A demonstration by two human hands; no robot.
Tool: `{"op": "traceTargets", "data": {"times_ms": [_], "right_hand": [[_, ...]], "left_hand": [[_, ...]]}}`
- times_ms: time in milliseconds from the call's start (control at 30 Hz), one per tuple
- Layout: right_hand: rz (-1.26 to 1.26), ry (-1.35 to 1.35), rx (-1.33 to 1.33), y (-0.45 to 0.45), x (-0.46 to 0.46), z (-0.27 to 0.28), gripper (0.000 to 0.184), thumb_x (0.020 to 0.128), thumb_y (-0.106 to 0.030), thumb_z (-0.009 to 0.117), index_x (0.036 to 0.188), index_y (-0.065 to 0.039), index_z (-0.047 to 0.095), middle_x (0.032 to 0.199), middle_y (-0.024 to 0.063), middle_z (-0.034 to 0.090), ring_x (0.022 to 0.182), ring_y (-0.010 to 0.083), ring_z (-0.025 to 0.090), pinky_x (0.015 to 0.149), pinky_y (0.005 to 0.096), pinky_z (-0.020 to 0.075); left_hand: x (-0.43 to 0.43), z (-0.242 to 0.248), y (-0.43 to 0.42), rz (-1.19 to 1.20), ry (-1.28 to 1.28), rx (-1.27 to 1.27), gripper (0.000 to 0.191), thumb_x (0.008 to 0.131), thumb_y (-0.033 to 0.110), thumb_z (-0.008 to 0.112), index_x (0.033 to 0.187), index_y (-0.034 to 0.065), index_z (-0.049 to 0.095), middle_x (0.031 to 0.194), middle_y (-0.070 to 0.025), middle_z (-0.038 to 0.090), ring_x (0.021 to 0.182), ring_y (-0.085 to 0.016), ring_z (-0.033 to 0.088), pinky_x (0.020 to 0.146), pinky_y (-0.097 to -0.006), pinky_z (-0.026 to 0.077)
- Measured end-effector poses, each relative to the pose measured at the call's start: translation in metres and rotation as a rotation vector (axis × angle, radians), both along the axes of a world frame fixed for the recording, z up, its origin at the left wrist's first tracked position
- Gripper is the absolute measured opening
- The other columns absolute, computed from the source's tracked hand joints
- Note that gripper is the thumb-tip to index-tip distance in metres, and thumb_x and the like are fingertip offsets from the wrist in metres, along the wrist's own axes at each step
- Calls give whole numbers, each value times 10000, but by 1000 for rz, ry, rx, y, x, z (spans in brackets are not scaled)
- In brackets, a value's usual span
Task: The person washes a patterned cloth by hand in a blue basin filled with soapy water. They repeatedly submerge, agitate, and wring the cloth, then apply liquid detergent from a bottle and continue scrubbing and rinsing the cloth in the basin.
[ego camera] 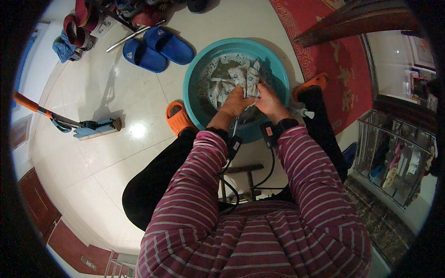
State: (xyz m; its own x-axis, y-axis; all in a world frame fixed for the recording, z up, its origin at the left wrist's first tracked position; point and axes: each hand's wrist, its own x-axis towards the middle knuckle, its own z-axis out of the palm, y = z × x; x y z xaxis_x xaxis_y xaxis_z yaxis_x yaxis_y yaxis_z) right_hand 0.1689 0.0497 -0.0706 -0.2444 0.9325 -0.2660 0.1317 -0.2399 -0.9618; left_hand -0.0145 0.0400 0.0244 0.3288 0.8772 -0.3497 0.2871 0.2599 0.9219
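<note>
A round teal plastic basin (189, 81) stands on the tiled floor between my feet, with cloudy, foamy water inside. My left hand (237, 101) and my right hand (269, 100) meet over the basin, close together, both gripping a wet pale cloth with small blue prints (240, 74). Part of the cloth rises in folds above my fingers, and more of it lies in the water to the left. Each wrist wears a black band with a small cabled device.
Blue slippers (167, 47) and a metal tube lie beyond the basin at the left, near a shoe rack. An orange-handled mop (97, 128) stands farther left. A white-and-green bottle (306, 113) is by the basin's right side. A red patterned mat (342, 80) covers the right floor.
</note>
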Motion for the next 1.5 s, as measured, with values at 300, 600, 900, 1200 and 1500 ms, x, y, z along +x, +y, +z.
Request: {"op": "traceTargets", "data": {"times_ms": [300,600,900,1200,1500], "right_hand": [[-373,-193,-399,8,-51,133,729,778,-386,681,1333,-60,339,1308,248,420,1184,398,440,957,460,396],[-517,-298,-171,7,-68,96,641,849,-417,587,1268,35,410,1181,247,543,1057,382,546,885,434,433],[-624,-570,-270,12,-38,80,594,925,-453,422,1275,27,437,1156,252,564,1056,389,549,901,422,430],[-55,-890,-94,30,-45,100,598,887,-517,429,1185,-14,554,1095,233,596,1020,390,565,890,452,438],[-283,-598,-67,23,-42,88,670,840,-529,518,1239,9,499,1149,267,562,1078,399,537,922,441,424]], "left_hand": [[5,-18,-3,199,222,50,180,867,159,537,958,8,573,910,-263,599,876,-439,558,738,-487,447],[41,-36,-20,-3,242,487,385,785,105,576,1167,72,540,1155,-200,544,1079,-375,493,858,-447,416],[8,-27,-8,293,-495,-215,408,862,92,533,1264,62,469,1100,-38,541,1019,-152,508,893,-300,413],[-1,19,20,-143,392,336,1091,594,238,810,1450,140,140,1469,-184,231,1318,-379,277,1071,-442,273],[-8,15,23,-100,466,165,946,575,303,831,1368,178,331,1405,-215,326,1294,-399,310,1025,-502,321]]}}
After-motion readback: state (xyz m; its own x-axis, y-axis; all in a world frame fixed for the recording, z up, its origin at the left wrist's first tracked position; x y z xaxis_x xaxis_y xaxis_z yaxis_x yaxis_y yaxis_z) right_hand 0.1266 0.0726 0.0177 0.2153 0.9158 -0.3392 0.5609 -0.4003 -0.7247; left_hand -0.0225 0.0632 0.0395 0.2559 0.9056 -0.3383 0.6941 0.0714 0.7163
